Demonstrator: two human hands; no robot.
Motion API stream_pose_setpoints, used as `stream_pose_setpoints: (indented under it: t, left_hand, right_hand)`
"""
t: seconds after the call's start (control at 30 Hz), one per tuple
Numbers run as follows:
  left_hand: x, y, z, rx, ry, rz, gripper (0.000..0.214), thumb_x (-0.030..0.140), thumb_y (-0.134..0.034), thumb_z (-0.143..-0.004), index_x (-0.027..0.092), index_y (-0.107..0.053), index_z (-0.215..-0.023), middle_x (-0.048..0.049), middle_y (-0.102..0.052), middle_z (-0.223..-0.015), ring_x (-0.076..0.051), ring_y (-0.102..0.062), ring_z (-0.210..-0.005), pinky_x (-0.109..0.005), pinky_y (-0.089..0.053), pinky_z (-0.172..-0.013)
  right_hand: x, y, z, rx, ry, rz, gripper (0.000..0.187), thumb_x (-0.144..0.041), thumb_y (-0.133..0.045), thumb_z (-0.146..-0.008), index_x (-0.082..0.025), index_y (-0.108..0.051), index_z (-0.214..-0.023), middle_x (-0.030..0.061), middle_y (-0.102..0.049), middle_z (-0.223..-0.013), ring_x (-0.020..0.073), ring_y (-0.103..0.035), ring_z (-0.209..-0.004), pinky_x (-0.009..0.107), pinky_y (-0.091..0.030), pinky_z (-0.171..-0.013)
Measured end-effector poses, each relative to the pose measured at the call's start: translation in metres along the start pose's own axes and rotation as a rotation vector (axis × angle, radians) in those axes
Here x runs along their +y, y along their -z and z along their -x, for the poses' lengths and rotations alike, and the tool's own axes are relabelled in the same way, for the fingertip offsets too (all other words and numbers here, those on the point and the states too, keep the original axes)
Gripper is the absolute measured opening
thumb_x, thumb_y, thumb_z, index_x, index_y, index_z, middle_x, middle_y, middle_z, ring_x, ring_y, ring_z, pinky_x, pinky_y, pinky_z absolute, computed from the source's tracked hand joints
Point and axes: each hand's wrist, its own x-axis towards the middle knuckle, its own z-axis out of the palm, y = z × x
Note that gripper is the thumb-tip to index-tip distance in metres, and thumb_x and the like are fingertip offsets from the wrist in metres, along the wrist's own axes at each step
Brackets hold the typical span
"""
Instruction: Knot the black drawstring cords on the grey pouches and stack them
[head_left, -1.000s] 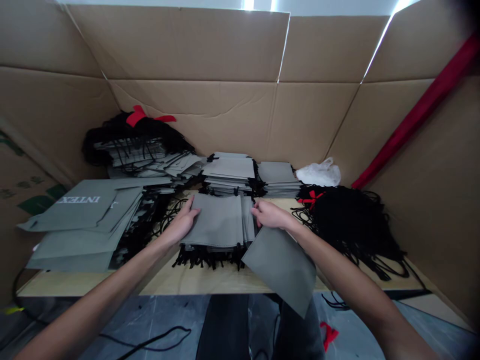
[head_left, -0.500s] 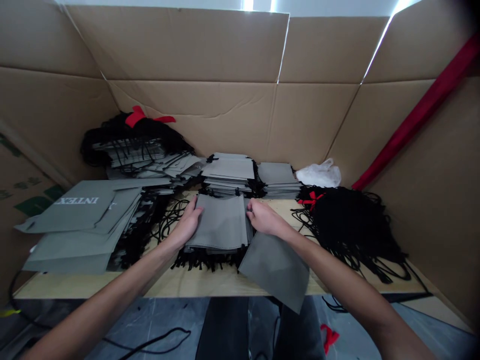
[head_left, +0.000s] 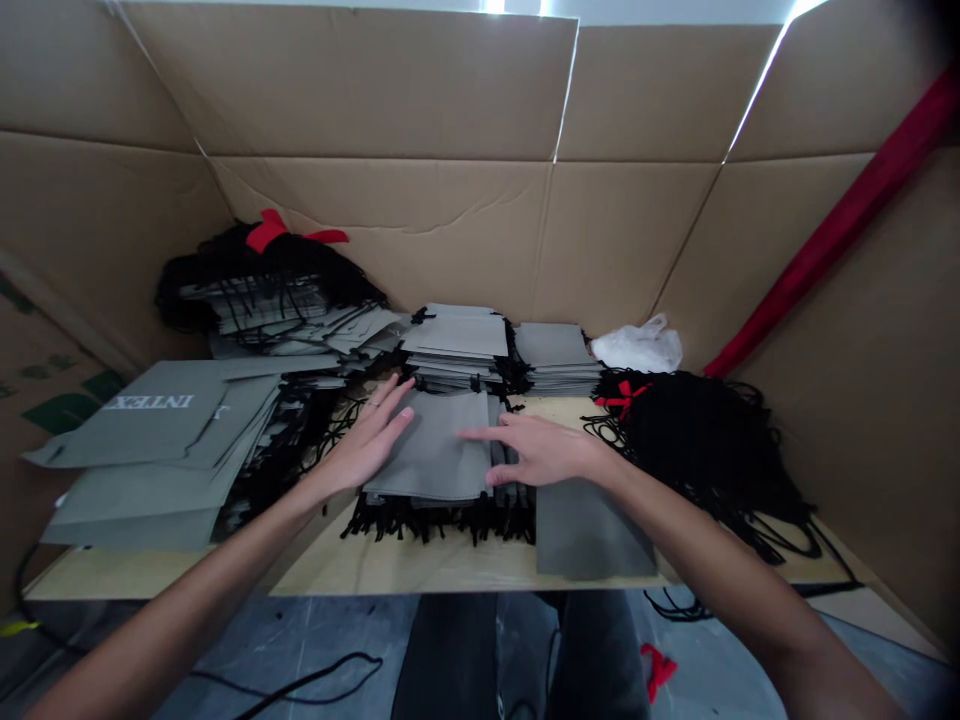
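Note:
In front of me lies a stack of grey fabric pouches (head_left: 431,450), with black cord ends sticking out along its near edge. My left hand (head_left: 373,437) rests at the left side of this stack, its fingers stretched and apart. From the right, my right hand (head_left: 544,450) reaches onto the stack with the index finger straight and the thumb apart, holding nothing that I can see. Partly under my right forearm, a flat grey fabric piece (head_left: 592,535) lies at the table's front edge.
Larger grey pouches printed INTEX (head_left: 161,415) are piled left. Behind stand a cord-edged stack (head_left: 457,335), a plain grey stack (head_left: 555,345) and a white plastic bag (head_left: 637,347). A black cord bundle (head_left: 705,450) lies right. Cardboard walls (head_left: 390,100) enclose the wooden table (head_left: 450,575).
Both hands have opened from the top pouch's sides, and the right now reaches over it. The loose grey piece has turned from slanting over the edge to lying straight on the table.

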Motion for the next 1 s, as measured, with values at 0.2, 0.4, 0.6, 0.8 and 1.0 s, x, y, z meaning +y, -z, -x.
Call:
stream_pose_setpoints:
  t: [0.2,0.4,0.6,0.8,1.0]
  left_hand:
    - [-0.006,-0.017,0.004,-0.065,0.046,-0.038,0.085,0.077,-0.041,-0.103,0.024,-0.048,-0.169,-0.0067,-0.02,-0.187,-0.032,-0.005,-0.176,-0.056,-0.006,-0.144]
    - [-0.012,-0.017,0.0,-0.025,0.071,0.026,0.077,0.074,-0.045,-0.105,0.025,-0.053,-0.165,-0.0096,-0.026,-0.185,-0.033,-0.012,-0.175,-0.058,-0.008,-0.144]
    - [-0.035,-0.009,-0.01,0.125,0.088,0.154,0.065,0.055,-0.065,-0.107,0.022,-0.053,-0.161,-0.0152,-0.042,-0.176,-0.038,-0.037,-0.165,-0.069,-0.026,-0.137]
    - [-0.054,-0.011,-0.034,0.172,0.133,0.271,0.05,0.045,-0.07,-0.106,0.019,-0.062,-0.148,-0.0148,-0.061,-0.155,-0.033,-0.063,-0.139,-0.06,-0.055,-0.118]
    - [-0.056,-0.009,-0.065,0.149,0.161,0.303,0.044,0.043,-0.072,-0.106,0.017,-0.066,-0.14,-0.0131,-0.067,-0.142,-0.029,-0.069,-0.126,-0.052,-0.063,-0.107]
  right_hand:
    - [0.013,-0.005,0.0,-0.025,-0.008,0.015,0.108,-0.059,-0.099,-0.077,-0.046,-0.046,-0.17,0.0093,-0.059,-0.124,0.0269,-0.061,-0.099,0.039,-0.052,-0.099]
    - [0.019,-0.006,0.004,-0.006,0.01,-0.095,0.101,-0.044,-0.097,-0.083,-0.042,-0.046,-0.17,0.0069,-0.064,-0.127,0.0242,-0.064,-0.105,0.034,-0.053,-0.098]
    - [0.051,0.004,0.005,0.063,-0.313,-0.219,0.048,-0.051,-0.058,-0.114,-0.016,-0.062,-0.146,0.0071,-0.074,-0.11,0.0173,-0.07,-0.085,0.034,-0.06,-0.083]
    - [0.058,-0.008,-0.018,-0.096,-0.46,-0.281,0.039,-0.052,-0.061,-0.113,-0.015,-0.073,-0.114,0.005,-0.075,-0.1,0.0156,-0.072,-0.082,0.033,-0.064,-0.08]
    - [0.047,-0.007,-0.031,0.064,-0.489,-0.185,0.041,-0.054,-0.063,-0.111,-0.014,-0.073,-0.119,0.0074,-0.075,-0.111,0.0205,-0.074,-0.097,0.041,-0.064,-0.092]
